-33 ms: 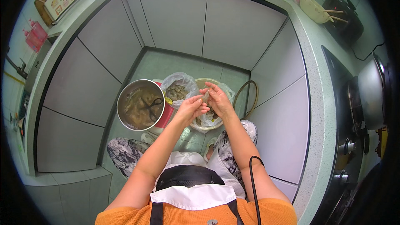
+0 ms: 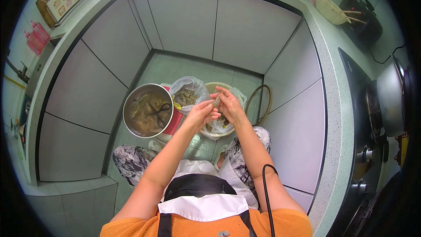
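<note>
Status, left to right. Metal bowl (image 2: pixel 127 113), the landmark: well stocked, many pale-brown lumps under murky water. Plastic bag (image 2: pixel 200 87), right of the bowl and slightly farther from the person: a heap of grey shrimp-like pieces (image 2: pixel 186 97), apparently awaiting handling. Grey piece (image 2: pixel 217 101), well right of the bowl: one item, in hand, seemingly mid-handling. Lined bin (image 2: pixel 212 87), right of the bowl, beneath the hands: some contents, partly hidden. Handling looks part-way along; no count possible.

Materials and grips, left to right. Bowl: round, smooth, bright-rimmed. Scissors (image 2: pixel 158 112), within the bowl's right half: black, loop-handled; blades not made out. Red-and-white object (image 2: pixel 176 122), just right of the bowl: smooth, partly covered, kind uncertain. Bag: thin, crinkled, translucent. Left hand (image 2: pixel 202 113), right of the bowl: bare, thumb and fingers narrowed on the grey piece. Piece: slim, tapered, faintly translucent. Right hand (image 2: pixel 230 106), farther right of the bowl: bare, fingers curled in, holding the same piece. Bin: round, beige-rimmed, with wrinkled clear film.
</note>
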A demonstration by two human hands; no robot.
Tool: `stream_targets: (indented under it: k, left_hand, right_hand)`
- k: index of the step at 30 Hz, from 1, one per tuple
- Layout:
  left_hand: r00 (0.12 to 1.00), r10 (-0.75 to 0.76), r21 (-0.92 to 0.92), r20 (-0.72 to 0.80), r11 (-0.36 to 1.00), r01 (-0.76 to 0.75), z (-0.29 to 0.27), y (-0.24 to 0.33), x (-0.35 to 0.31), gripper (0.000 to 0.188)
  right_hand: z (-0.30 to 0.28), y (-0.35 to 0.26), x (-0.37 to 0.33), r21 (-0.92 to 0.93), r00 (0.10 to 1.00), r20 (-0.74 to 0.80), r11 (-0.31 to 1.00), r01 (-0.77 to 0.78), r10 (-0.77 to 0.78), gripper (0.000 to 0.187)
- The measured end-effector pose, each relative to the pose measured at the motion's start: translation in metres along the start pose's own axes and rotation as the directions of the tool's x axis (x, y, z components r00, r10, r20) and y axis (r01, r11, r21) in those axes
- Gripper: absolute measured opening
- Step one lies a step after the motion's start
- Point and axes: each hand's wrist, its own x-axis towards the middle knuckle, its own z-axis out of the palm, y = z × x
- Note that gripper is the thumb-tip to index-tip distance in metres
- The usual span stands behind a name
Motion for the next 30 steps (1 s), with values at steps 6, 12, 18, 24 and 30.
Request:
stream_targets:
  k: [6,12,18,24,30]
  left_hand:
    - [1.0,0.02,0.027,-0.019,0.999,-0.02,-0.002,-0.003,0.004,0.022]
    - [0.997,0.039,0.124,-0.073,0.992,-0.029,-0.002,-0.004,0.005,0.017]
    - [0.995,0.046,0.111,-0.086,0.993,-0.036,-0.004,-0.007,0.007,0.017]
    - [0.995,0.064,0.068,-0.081,0.996,-0.058,-0.01,-0.009,0.009,0.019]
    - [0.994,0.041,0.032,-0.098,0.999,-0.038,-0.016,-0.012,0.01,0.018]
  right_hand:
    - [0.004,-0.001,-0.002,0.022,1.0,-0.007,0.999,-0.03,0.031,0.03]
    - [0.013,-0.003,-0.005,-0.134,1.0,-0.004,0.991,-0.003,0.002,0.038]
    - [0.016,-0.005,-0.006,-0.291,1.0,-0.019,0.957,-0.01,0.005,0.041]
    - [0.02,-0.003,-0.006,-0.313,1.0,0.0,0.95,-0.024,0.025,0.043]
    - [0.02,-0.006,-0.005,-0.295,1.0,-0.009,0.955,-0.027,0.025,0.036]
